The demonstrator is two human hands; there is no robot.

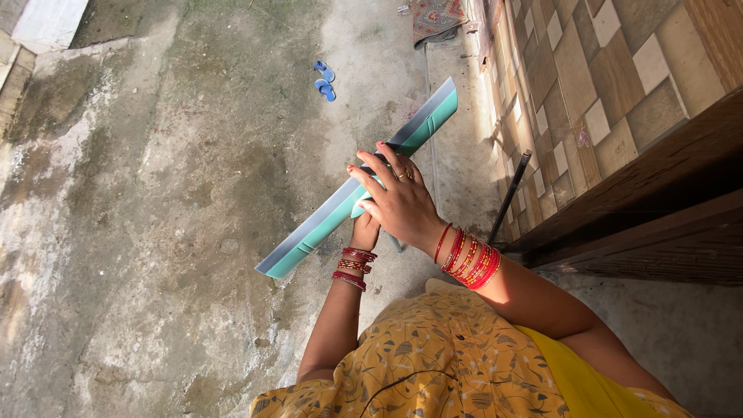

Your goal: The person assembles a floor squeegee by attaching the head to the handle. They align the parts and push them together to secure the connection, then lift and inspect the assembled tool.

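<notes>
A long teal squeegee head [430, 119] with a dark rubber edge is held up in front of me, slanting from lower left to upper right. My right hand [398, 199] lies over its middle, fingers spread on the blade. My left hand [364, 230] grips it from beneath, mostly hidden behind the right hand. Both wrists carry red bangles.
Stained concrete floor [178, 193] lies below. A pair of blue slippers [324, 80] sits farther off. A tiled wall [596, 85] and a dark wooden door frame [658, 209] stand at right, with a thin dark rod [508, 197] leaning there. A patterned mat [437, 17] is at the top.
</notes>
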